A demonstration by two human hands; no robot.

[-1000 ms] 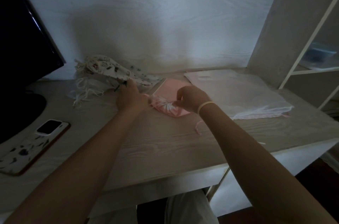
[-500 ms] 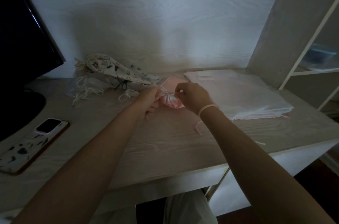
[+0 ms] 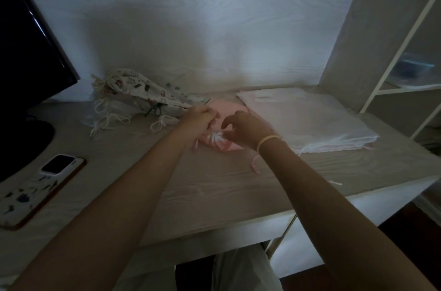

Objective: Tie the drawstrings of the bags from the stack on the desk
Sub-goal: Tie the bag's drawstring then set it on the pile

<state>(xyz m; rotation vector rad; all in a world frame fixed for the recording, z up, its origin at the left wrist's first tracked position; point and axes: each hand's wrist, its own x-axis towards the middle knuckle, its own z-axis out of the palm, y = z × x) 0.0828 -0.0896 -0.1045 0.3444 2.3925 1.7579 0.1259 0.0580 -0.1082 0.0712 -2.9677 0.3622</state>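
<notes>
A small pink drawstring bag [image 3: 225, 109] lies on the desk [image 3: 214, 185] in the middle, its mouth gathered into a white pucker [image 3: 216, 138]. My left hand [image 3: 200, 119] is closed on a pink drawstring at the bag's left side. My right hand [image 3: 248, 127] pinches the cord just right of the gathered mouth. A loose pink cord end [image 3: 254, 164] trails under my right wrist. A stack of flat pale bags [image 3: 310, 119] lies to the right. A heap of patterned bags with white cords [image 3: 133, 99] sits to the left.
A dark monitor [image 3: 26, 64] stands at the left with its base on the desk. A phone [image 3: 40, 185] in a patterned case lies near the front left. A white shelf frame [image 3: 401, 56] rises at the right.
Both hands have shifted on the pink bag: the left went from flat on the desk to gripping the cord, and the bag's mouth now sits lower, nearer to me.
</notes>
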